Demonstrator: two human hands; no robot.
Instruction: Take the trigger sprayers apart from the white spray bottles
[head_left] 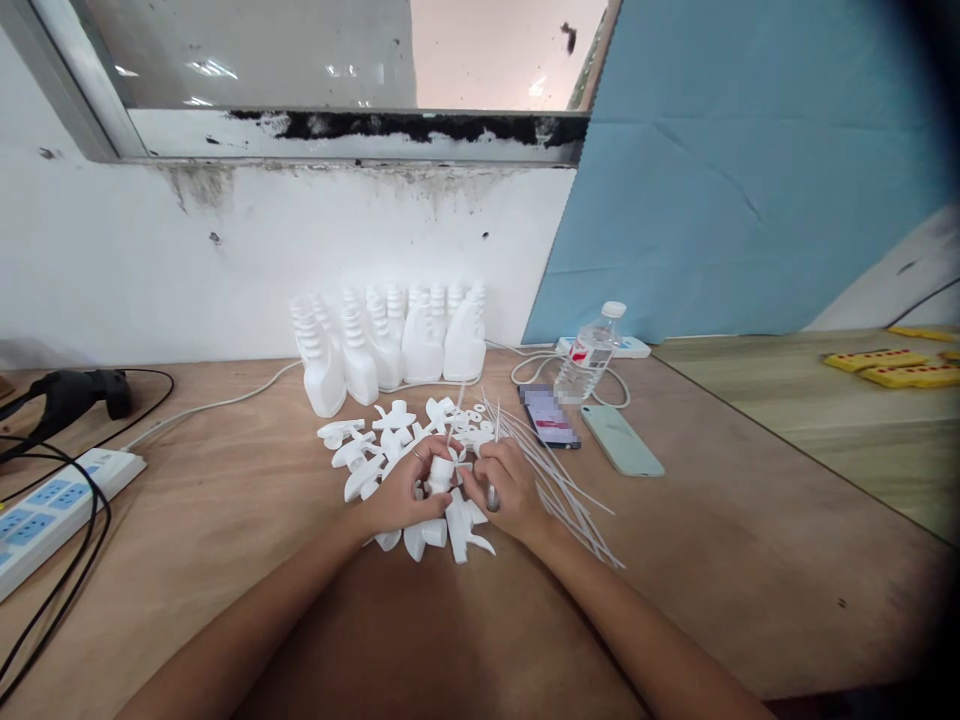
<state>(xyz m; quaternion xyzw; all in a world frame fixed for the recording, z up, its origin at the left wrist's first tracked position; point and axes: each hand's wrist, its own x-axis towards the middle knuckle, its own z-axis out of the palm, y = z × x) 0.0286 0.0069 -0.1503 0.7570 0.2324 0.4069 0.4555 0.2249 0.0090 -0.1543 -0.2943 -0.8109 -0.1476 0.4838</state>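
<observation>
My left hand is closed around a white spray trigger head, thumb below and index finger above. Close on its right, my right hand is shut on a slim tool with a rounded metal end; its kind is unclear. My right fingertips also meet a small white piece beside the head, partly hidden by the fingers. More white trigger heads lie loose around my left hand, and one rests below both hands. White washers are scattered just beyond my fingers.
Several white spray bottles stand against the wall. Thin white tubes lie to the right, near a phone, a pale green phone and a water bottle. A power strip and black cables lie left.
</observation>
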